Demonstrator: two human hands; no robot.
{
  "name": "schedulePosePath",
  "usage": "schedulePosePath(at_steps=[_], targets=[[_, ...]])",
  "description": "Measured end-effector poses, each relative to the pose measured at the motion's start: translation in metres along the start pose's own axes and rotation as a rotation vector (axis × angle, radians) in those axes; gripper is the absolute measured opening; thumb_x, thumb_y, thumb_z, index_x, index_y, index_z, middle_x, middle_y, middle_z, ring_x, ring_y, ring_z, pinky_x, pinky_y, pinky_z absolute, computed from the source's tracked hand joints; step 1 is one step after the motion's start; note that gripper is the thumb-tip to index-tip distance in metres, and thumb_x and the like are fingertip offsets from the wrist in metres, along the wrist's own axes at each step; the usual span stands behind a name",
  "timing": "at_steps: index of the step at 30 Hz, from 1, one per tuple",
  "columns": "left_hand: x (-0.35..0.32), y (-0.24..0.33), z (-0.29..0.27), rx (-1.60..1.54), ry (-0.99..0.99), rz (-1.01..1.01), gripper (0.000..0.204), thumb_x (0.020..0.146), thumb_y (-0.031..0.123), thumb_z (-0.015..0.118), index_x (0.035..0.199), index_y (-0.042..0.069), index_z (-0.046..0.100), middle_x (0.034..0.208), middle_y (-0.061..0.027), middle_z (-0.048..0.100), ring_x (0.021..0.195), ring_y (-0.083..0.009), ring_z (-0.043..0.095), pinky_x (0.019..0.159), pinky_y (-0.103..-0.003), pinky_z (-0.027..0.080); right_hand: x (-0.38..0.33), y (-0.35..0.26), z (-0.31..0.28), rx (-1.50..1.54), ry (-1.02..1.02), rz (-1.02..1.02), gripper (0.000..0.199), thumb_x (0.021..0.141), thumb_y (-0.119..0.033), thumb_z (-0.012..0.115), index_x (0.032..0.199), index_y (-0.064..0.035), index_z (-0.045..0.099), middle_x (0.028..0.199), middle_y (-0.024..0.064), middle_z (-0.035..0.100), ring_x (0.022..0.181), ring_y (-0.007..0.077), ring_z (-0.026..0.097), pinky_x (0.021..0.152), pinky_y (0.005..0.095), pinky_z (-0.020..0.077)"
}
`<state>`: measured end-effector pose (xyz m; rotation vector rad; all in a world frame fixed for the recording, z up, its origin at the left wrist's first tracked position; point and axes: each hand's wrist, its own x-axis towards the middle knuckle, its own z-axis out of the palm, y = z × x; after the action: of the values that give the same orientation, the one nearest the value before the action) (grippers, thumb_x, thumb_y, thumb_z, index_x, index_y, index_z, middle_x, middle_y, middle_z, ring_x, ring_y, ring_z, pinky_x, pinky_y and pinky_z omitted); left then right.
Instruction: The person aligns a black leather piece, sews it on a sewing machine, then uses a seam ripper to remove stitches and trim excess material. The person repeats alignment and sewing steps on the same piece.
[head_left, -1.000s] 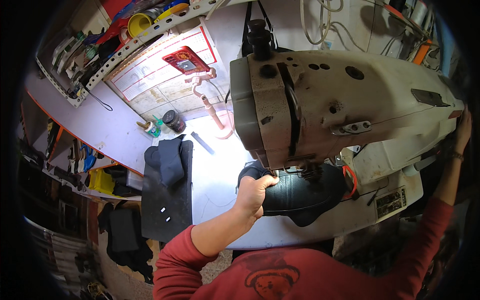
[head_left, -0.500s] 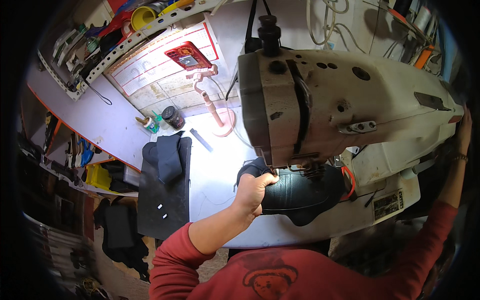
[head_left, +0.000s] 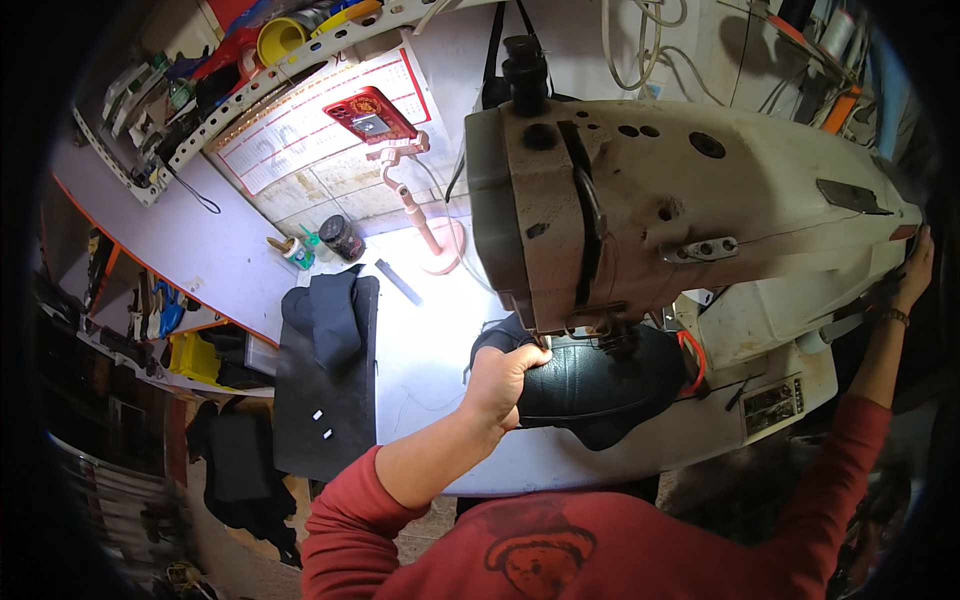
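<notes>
A large beige sewing machine (head_left: 640, 200) fills the upper right. Beneath its needle area lies a black leather piece (head_left: 610, 385) with stitched seams, and darker fabric is bunched at its left end. My left hand (head_left: 497, 385) pinches the leather's left edge, thumb on top, close beside the presser foot, which is partly hidden by the machine head. Reaching to the machine's far right end, my right hand (head_left: 914, 272) is wrapped against the dark handwheel (head_left: 905, 262); its fingertips are mostly hidden.
Left of the machine, folded black fabric (head_left: 335, 315) lies on a dark board (head_left: 320, 420) with two small white pieces. Behind stand a pink phone holder (head_left: 420, 220) with a red-cased phone (head_left: 370, 115), a black jar (head_left: 341, 238) and a metal strip (head_left: 400, 282). A red loop (head_left: 693, 362) sits beside the leather.
My right hand has slid slightly down and toward me at the handwheel. My left hand keeps its pinch on the leather. The whole view has shifted a little.
</notes>
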<state>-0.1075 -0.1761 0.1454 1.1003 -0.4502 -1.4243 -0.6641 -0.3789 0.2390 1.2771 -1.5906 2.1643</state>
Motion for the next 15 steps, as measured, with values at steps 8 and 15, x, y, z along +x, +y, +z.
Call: schedulePosePath(at_steps=[8, 15], targets=[[0.001, 0.003, -0.003, 0.056, -0.024, -0.069, 0.015, 0.081, -0.005, 0.058, 0.095, -0.005, 0.064, 0.091, -0.0116, 0.067, 0.077, -0.0214, 0.068, 0.069, -0.036, 0.059, 0.030, 0.010, -0.010, -0.157, -0.103, -0.139, 0.046, 0.102, -0.036, 0.050, 0.129, -0.0007, 0.060, 0.119, 0.0107, 0.065, 0.106, 0.0184, 0.063, 0.092, 0.0308, 0.0481], [0.003, -0.001, -0.003, 0.076, -0.029, 0.020, 0.015, 0.081, -0.006, 0.058, 0.094, -0.005, 0.065, 0.088, -0.0115, 0.067, 0.075, -0.0207, 0.068, 0.069, -0.035, 0.059, 0.128, 0.013, 0.005, -0.057, -0.712, 0.172, 0.045, 0.102, -0.028, 0.040, 0.138, -0.0048, 0.054, 0.135, 0.0132, 0.057, 0.120, 0.0188, 0.056, 0.103, 0.0315, 0.0417]])
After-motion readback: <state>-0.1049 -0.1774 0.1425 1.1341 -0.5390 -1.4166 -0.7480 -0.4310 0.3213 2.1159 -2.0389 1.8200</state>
